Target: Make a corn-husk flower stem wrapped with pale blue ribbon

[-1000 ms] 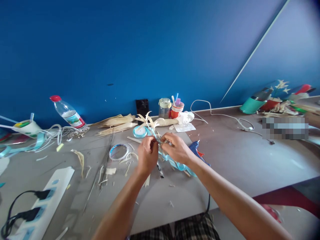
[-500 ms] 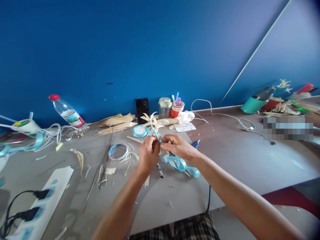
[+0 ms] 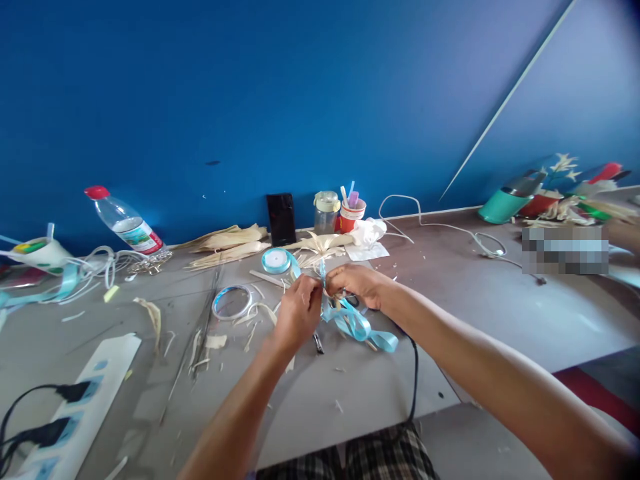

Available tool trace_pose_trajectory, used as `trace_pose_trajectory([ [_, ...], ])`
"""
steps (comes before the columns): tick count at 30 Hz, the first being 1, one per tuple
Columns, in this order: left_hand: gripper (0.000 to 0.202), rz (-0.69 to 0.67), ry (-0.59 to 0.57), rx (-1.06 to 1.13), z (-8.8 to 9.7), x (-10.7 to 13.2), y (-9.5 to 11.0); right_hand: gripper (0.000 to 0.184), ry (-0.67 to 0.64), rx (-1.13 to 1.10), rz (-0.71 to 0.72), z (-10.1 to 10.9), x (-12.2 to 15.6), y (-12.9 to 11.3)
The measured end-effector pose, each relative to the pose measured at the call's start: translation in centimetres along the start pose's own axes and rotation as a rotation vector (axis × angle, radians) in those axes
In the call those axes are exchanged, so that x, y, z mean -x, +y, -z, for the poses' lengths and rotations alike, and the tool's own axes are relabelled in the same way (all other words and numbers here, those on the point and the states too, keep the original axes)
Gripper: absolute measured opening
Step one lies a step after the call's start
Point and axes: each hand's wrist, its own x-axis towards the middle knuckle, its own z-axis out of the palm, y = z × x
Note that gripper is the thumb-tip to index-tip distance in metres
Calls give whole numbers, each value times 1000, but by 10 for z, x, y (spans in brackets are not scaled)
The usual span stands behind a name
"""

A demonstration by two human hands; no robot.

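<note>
In front of me stands a small flower of pale dried husk (image 3: 320, 245), its stem bound with light blue ribbon. My left hand (image 3: 300, 307) is closed, its thumb and fingers pinching the stem below the petals. My right hand (image 3: 356, 283) faces it, fingertips pressed together at the same stem; what lies exactly between them is partly hidden. Loops of light blue ribbon (image 3: 357, 325) trail on the table under my right hand. Behind my left hand lies a ribbon roll (image 3: 276, 261). A tape ring (image 3: 231, 303) rests to the left.
Husk strips (image 3: 225, 241), a black phone (image 3: 281, 219), a jar (image 3: 326, 212) and a red-and-white paper cup (image 3: 353, 217) line the wall. A bottle (image 3: 131, 225) leans at left, above a power strip (image 3: 85, 407). Thin wires (image 3: 200, 333) lie left. Another person's hand (image 3: 623, 239) shows far right.
The flower has sunk lower and its petals now spread toward me. My right hand has shifted slightly with bent fingers at the stem. The view has swung a little to the right.
</note>
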Motion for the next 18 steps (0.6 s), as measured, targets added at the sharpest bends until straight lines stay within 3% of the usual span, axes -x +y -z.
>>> trace_pose_trajectory([
  [3, 13, 88, -18, 40, 1, -2, 1, 13, -10, -10, -24, 4, -5, 5],
  [8, 3, 391, 42, 260, 7, -9, 2, 30, -93, -196, -56, 17, -8, 20],
  [11, 7, 513, 136, 378, 10, -14, -1, 31, 12, -303, 70, 22, -5, 28],
  [14, 9, 600, 198, 466, 10, -16, -5, 24, 207, -112, 250, 15, 0, 34],
  [18, 10, 592, 226, 471, 11, -17, -7, 20, 336, 320, 505, -7, 4, 33],
])
